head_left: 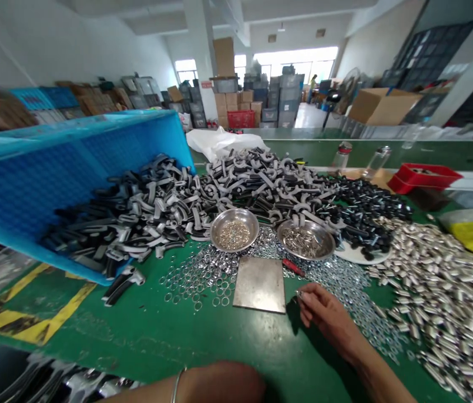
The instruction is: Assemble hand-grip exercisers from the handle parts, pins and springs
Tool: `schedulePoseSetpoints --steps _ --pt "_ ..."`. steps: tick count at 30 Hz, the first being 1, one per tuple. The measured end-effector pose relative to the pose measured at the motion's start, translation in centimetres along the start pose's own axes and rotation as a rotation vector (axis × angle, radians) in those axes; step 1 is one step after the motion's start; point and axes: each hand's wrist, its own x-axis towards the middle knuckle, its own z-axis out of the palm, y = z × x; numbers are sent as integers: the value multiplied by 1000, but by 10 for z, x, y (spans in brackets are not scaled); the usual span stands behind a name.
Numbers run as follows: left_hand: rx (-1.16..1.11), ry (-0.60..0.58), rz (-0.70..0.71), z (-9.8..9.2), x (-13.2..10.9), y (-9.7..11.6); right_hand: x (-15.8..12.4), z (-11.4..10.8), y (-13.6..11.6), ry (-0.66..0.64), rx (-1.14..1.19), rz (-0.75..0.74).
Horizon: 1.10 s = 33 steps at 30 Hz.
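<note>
My right hand rests on the green table, just right of a flat square metal plate. Its fingers are pinched together on a small shiny metal piece at the fingertips. A spread of small metal rings lies around the plate and under the hand's right side. My left forearm crosses the bottom edge with a thin bangle at the wrist. Of my left hand only a strip shows there, and its fingers are hidden.
A tipped blue crate spills grey and black handles across the table. Two steel bowls stand behind the plate, with a red-handled tool nearby. Black knobs, silver cylinders and a red tray lie right.
</note>
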Motion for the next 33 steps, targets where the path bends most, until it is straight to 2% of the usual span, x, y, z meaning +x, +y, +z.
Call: schedulePoseSetpoints --steps 1,2,3,6,8,13,16,22,29,33 --pt "-172 -10 -65 -17 -10 1 4 9 4 -34 -12 8" --pt "-392 32 -127 -33 -17 1 9 17 7 -63 -24 17" --pt "-636 131 -180 -47 -22 0 14 25 10 -88 -34 27" --pt "-1163 628 -241 -77 -25 -13 27 48 12 -157 -56 73" --pt "-1327 857 -227 -85 -22 -22 34 63 12 -190 -104 86" --pt "-1381 1087 -155 -79 -2 -30 47 91 17 -230 -246 97" --pt "-1431 1148 -138 -72 7 -30 49 97 22 -209 -174 114" --pt "-1527 1115 -130 -63 14 -33 50 92 29 -217 93 191" --pt "-1674 1194 -84 -61 29 -27 57 83 35 -177 220 243" --pt "-1702 1252 -44 -60 35 -24 57 81 35 -204 262 277"
